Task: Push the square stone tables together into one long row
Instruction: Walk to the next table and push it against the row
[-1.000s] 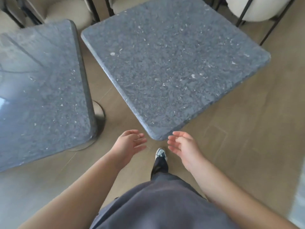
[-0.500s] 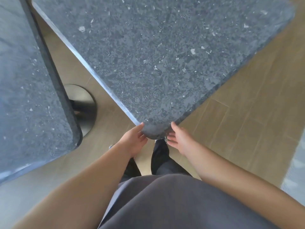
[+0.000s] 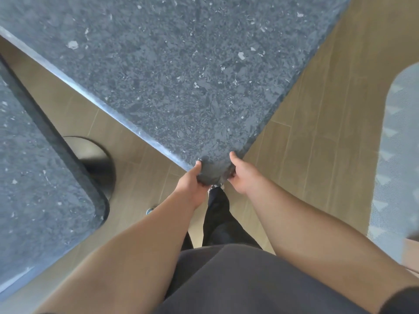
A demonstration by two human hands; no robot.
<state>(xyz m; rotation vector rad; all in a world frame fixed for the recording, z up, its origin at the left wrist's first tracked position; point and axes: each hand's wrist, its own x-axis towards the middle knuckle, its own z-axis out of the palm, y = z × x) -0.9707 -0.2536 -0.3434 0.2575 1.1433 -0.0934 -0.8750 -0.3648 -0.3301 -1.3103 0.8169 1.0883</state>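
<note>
Gripping one rounded corner of the centre desk (image 3: 181, 71): left hand (image 3: 191, 185) and right hand (image 3: 241, 175), thumbs on top, fingers curled beneath, hidden. Two grey speckled stone desks counted; the left desk (image 3: 38, 177) stands apart across a floor gap. Both tops cropped; one round base (image 3: 95, 162) partly visible.

Speckled grey stone table (image 3: 181, 71), tan floor (image 3: 317, 132)
</note>
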